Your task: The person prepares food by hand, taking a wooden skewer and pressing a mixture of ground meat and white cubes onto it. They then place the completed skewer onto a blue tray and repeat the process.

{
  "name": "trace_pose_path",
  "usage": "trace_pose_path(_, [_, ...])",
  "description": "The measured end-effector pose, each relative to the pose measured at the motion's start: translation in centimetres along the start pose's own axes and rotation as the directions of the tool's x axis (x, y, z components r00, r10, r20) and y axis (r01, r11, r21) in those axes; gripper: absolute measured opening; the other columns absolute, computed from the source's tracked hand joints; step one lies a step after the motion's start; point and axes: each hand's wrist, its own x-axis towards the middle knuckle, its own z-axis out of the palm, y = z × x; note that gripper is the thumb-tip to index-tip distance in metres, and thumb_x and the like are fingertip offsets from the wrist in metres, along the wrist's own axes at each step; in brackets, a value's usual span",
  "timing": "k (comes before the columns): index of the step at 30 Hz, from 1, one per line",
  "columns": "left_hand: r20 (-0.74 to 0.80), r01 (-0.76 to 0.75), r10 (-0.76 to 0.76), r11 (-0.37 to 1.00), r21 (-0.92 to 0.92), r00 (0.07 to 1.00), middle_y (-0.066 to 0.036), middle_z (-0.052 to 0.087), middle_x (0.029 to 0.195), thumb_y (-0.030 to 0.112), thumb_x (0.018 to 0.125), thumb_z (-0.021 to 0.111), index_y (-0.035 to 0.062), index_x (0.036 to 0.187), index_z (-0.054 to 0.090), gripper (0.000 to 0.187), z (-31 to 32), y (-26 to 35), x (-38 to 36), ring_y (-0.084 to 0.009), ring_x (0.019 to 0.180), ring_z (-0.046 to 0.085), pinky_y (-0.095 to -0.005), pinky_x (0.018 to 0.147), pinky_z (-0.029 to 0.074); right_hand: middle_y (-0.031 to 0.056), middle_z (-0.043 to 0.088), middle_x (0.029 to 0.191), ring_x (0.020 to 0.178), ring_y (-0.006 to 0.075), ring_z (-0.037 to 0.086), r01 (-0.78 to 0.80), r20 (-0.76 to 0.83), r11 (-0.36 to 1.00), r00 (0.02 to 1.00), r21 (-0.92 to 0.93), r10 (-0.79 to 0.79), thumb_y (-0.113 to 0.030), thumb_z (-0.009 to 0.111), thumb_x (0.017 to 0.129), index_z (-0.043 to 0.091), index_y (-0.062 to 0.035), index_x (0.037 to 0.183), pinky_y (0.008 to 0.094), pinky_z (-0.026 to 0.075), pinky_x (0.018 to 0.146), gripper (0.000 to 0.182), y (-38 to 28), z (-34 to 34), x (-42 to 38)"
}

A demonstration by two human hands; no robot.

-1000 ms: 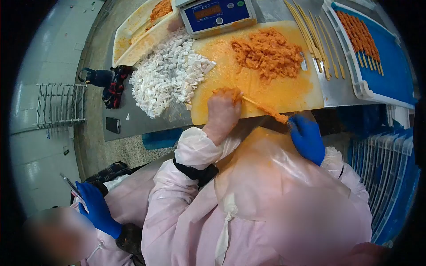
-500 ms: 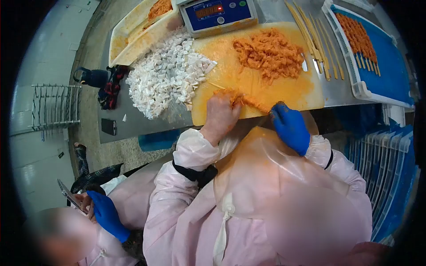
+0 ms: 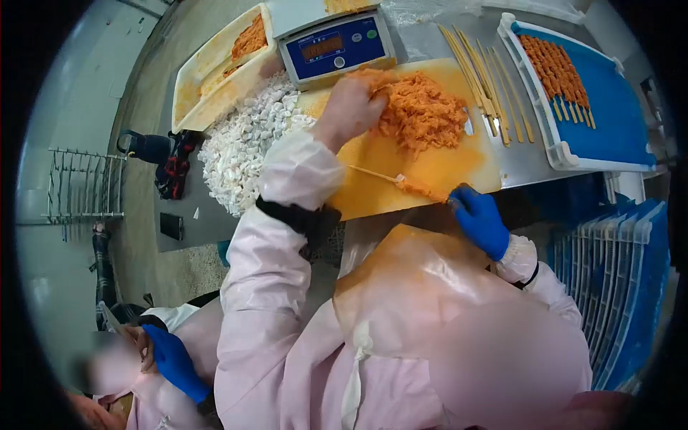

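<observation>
My right hand point(image 3: 479, 221), in a blue glove, is closed on one end of a wooden skewer point(image 3: 371, 173) above the near edge of the yellow-stained cutting board point(image 3: 459, 168). Orange meat point(image 3: 423, 190) coats the part of the skewer near the glove, with a small white piece at its inner end; the rest is bare. My bare left hand point(image 3: 351, 107) is at the left side of the pile of orange shredded meat point(image 3: 426, 107), its fingers curled around some of that meat. Left of the board lies a heap of small white chopped pieces point(image 3: 240, 136), partly behind my left sleeve.
A digital scale point(image 3: 337, 50) stands behind the board, beside a white tub point(image 3: 188, 100) with orange meat. Bare skewers point(image 3: 494, 93) lie to the right, next to a blue-lined tray point(image 3: 609, 107) of coated skewers point(image 3: 555, 75). At lower left, a co-worker's blue-gloved hand point(image 3: 175, 358) is near a phone.
My left hand has left the skewer and moved up to the meat pile. My right hand keeps hold of the skewer, whose bare length now shows. The view has shifted slightly.
</observation>
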Motion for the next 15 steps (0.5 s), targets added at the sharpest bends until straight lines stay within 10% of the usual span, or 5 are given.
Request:
trace_pose_path(7, [0.366,0.043,-0.081,0.993,0.111,0.927,-0.025,0.065,0.098,0.026,0.083,0.055,-0.0013,0.102,0.064,0.035,7.1,-2.8,10.1,-0.0399,0.093,0.062,-0.0443,0.084,0.049,0.0198,0.061,0.075,0.069,0.0389,0.061,0.065,0.025,0.996,0.998,-0.060,-0.063,-0.019,0.056,0.088,0.058,-0.0035,0.088,0.0423,0.048,0.060,0.015,0.6,0.0,0.7])
trace_pose_path(15, [0.477,0.122,-0.154,0.988,0.096,0.866,-0.028,0.064,0.094,0.030,0.087,0.049,-0.0040,0.098,0.064,0.039,4.4,-1.7,6.0,-0.0419,0.091,0.061,-0.0456,0.082,0.048,0.0193,0.062,0.077,0.071,0.0399,0.061,0.077,0.040,0.997,0.996,-0.021,-0.076,-0.019,0.057,0.087,0.059,-0.0049,0.087,0.0449,0.048,0.060,0.014,0.6,-0.1,0.9])
